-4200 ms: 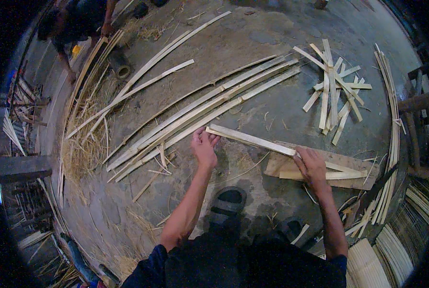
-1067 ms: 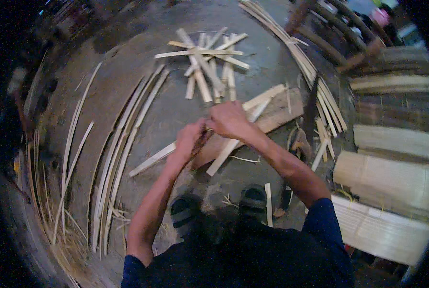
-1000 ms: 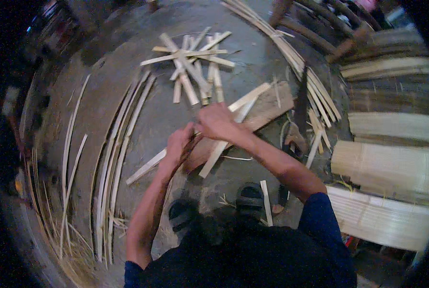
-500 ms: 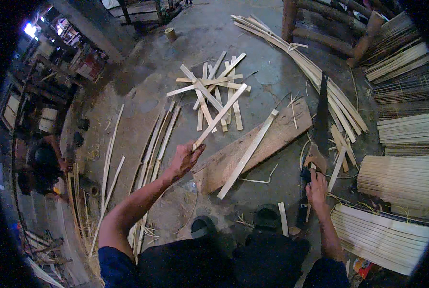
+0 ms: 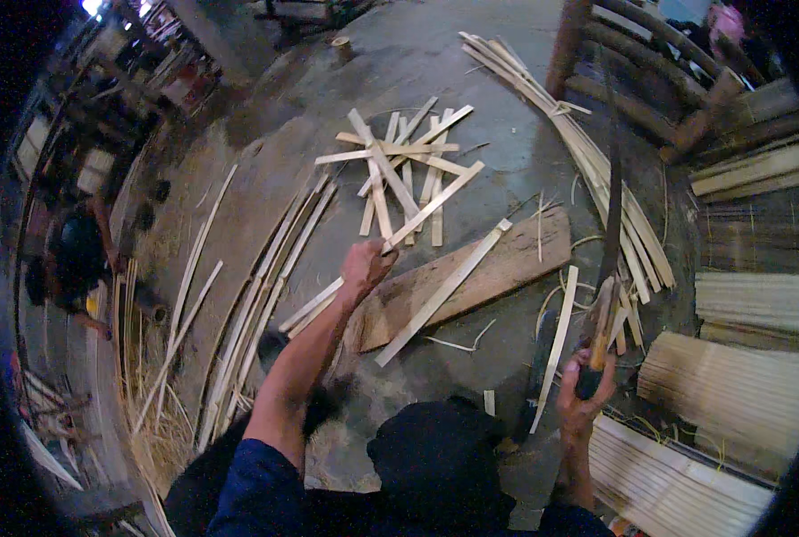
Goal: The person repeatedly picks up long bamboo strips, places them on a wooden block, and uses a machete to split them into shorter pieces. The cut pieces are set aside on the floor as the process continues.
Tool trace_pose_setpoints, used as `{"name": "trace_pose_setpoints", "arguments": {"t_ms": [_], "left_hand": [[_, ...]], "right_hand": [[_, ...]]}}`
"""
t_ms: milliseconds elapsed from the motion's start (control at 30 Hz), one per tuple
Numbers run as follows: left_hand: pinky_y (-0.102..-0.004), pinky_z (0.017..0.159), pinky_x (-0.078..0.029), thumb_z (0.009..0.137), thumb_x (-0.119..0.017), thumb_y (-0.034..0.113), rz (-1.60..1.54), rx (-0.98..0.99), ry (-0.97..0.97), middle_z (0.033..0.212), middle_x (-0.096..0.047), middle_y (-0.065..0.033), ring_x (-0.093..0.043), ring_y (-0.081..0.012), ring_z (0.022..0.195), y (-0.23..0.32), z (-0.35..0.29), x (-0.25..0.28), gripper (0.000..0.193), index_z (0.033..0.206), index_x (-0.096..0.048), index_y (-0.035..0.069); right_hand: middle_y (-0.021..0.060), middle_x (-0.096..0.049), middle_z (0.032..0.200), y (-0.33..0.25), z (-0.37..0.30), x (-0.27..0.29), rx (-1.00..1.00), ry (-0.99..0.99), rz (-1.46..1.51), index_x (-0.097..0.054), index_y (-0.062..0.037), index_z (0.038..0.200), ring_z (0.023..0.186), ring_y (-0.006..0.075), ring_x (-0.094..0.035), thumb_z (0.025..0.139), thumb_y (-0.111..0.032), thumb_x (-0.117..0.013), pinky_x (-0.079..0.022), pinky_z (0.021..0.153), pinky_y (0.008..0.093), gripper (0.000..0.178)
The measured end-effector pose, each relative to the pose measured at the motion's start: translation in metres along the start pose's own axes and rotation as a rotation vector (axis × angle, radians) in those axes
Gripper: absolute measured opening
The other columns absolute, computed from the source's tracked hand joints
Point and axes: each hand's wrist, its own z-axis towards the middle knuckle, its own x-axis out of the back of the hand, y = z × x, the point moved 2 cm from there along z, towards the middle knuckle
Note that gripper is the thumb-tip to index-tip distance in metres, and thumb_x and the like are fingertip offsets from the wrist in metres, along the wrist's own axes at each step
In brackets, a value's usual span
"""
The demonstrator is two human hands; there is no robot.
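Observation:
My left hand (image 5: 368,270) is closed around a pale bamboo strip (image 5: 440,204) that slants from beside my forearm up toward a crossed pile of similar strips (image 5: 384,170). On the right, my right hand (image 5: 586,391) grips a handsaw (image 5: 614,192) by its handle, its long dark blade pointing up and away. Between the hands a wooden plank (image 5: 516,259) lies on the floor, with one bamboo strip (image 5: 444,291) across it. Another loose strip (image 5: 556,349) lies just left of the saw handle. My dark-clothed leg (image 5: 435,456) covers the floor nearest me.
A long bundle of bamboo strips (image 5: 596,170) lies beyond the saw. Slatted bamboo panels (image 5: 731,371) are stacked at the right, near a log frame (image 5: 632,103). Long split bamboo (image 5: 270,277) lies to the left. Another person (image 5: 77,246) is at the far left.
The saw has been lifted and its blade now stands taller in view. My left hand has moved slightly right with the strip. A dark-clothed leg has come forward, hiding the footwear seen before.

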Motion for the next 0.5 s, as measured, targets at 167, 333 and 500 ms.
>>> {"name": "trace_pose_setpoints", "arguments": {"t_ms": [167, 333, 500], "left_hand": [[-0.0429, 0.059, -0.050, 0.076, -0.068, 0.036, -0.006, 0.111, 0.019, 0.072, -0.064, -0.0175, -0.063, -0.0359, 0.067, 0.005, 0.000, -0.002, 0.027, 0.084, -0.068, 0.010], [-0.0444, 0.060, -0.051, 0.075, -0.069, 0.037, -0.048, 0.133, -0.008, 0.073, -0.065, -0.0162, -0.064, -0.0360, 0.070, -0.001, 0.002, 0.001, 0.029, 0.084, -0.066, 0.009], [-0.0447, 0.059, -0.048, 0.074, -0.070, 0.030, -0.004, 0.187, -0.071, 0.072, -0.063, -0.0179, -0.063, -0.0375, 0.069, 0.003, 0.004, -0.001, 0.026, 0.083, -0.064, 0.006]], "right_hand": [[0.0008, -0.050, 0.064, -0.023, -0.021, -0.037, 0.026, -0.030, 0.364, -0.046, -0.0013, 0.118, 0.055, 0.0099, -0.049, 0.081, -0.033, -0.060, -0.042, 0.053, 0.0242, 0.050], [0.0108, -0.066, 0.076, -0.048, -0.027, -0.093, 0.262, -0.312, 0.071, -0.052, -0.0021, 0.127, 0.051, 0.0183, -0.058, 0.079, -0.031, -0.062, -0.048, 0.052, 0.0314, 0.057], [0.0139, -0.067, 0.084, -0.052, -0.036, -0.119, 0.264, -0.437, 0.053, -0.057, -0.0039, 0.123, 0.057, 0.0265, -0.063, 0.078, -0.021, -0.064, -0.052, 0.056, 0.0348, 0.049]]}}
